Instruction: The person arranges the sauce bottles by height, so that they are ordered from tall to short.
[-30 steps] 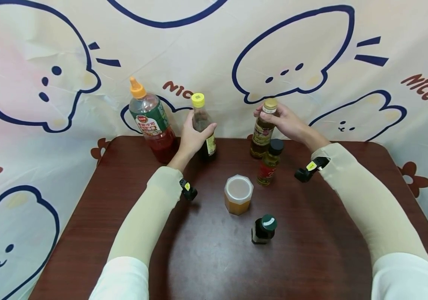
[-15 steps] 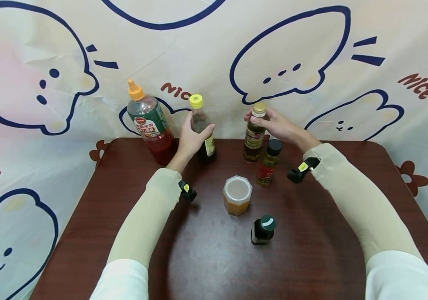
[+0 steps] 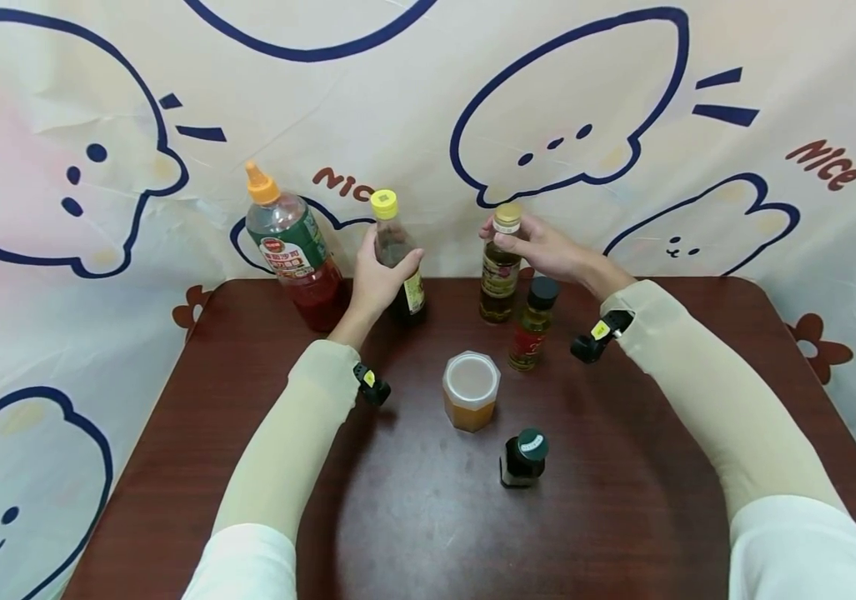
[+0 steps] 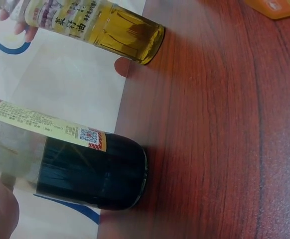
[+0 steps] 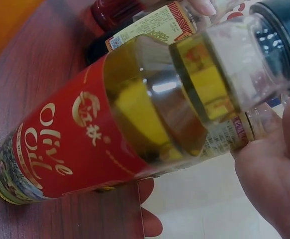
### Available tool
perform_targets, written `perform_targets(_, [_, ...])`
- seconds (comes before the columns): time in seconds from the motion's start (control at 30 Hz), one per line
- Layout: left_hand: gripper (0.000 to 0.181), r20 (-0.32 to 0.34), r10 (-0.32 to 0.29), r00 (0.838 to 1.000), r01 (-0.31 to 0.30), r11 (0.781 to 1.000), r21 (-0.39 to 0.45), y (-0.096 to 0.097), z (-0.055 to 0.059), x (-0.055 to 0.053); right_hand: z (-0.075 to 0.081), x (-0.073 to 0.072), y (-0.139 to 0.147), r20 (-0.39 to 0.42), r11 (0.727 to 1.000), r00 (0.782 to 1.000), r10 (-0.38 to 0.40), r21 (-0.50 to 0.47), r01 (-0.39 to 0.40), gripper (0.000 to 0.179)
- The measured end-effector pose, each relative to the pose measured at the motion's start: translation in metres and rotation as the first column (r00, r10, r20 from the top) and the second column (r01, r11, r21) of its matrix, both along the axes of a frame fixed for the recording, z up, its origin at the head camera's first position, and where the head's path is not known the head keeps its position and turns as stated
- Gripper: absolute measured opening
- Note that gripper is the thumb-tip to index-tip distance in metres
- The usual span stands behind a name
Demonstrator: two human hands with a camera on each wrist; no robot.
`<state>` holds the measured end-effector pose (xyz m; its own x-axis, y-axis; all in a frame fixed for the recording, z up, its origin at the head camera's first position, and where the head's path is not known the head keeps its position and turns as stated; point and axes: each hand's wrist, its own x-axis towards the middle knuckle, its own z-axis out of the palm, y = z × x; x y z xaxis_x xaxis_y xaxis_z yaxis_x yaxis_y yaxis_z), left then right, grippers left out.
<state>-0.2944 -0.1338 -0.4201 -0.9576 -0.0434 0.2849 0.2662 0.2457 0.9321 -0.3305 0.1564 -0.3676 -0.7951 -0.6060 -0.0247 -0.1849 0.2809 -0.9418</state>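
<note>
My left hand [image 3: 377, 271] grips a dark sauce bottle [image 3: 414, 302] with a yellow cap, thumb on its right side. In the left wrist view this bottle [image 4: 90, 169] shows dark liquid and a pale label. My right hand [image 3: 551, 248] holds a gold-capped cooking oil bottle [image 3: 499, 279] by its neck, upright near the table's back edge. Whether its base touches the table is hard to tell. Just in front of it stands an olive oil bottle [image 3: 528, 337] with a black cap and red label, which fills much of the right wrist view. The right fingertips are partly hidden.
A large ketchup bottle [image 3: 307, 267] with an orange nozzle stands left of my left hand. Closer in are an octagonal jar [image 3: 471, 396] of amber contents and a small dark bottle [image 3: 523, 462] with a green cap. A patterned cloth [image 3: 585, 50] hangs behind the brown table [image 3: 428, 533].
My right hand has carried the cooking oil bottle leftward, opening a gap from the olive oil bottle and nearing the sauce bottle. My left hand keeps its hold. The head view has shifted slightly.
</note>
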Motion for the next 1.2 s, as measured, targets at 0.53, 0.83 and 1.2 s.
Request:
perform_targets(0.53, [0.056, -0.023, 0.000, 1.000, 0.000, 1.000, 0.006, 0.002, 0.003, 0.002, -0.002, 0.000, -0.010, -0.034, 0.998, 0.999, 0.032, -0.048, -0.034, 0.032])
perform_targets(0.83, [0.058, -0.011, 0.009, 1.000, -0.009, 1.000, 0.001, 0.001, 0.001, 0.003, 0.001, 0.002, -0.013, -0.038, 0.999, 0.999, 0.036, -0.025, -0.037, 0.035])
perform_targets(1.2, [0.057, -0.046, 0.003, 0.999, -0.002, 1.000, 0.015, 0.001, 0.000, 0.001, 0.000, 0.001, -0.014, -0.043, 0.999, 0.998, 0.044, -0.009, -0.044, 0.035])
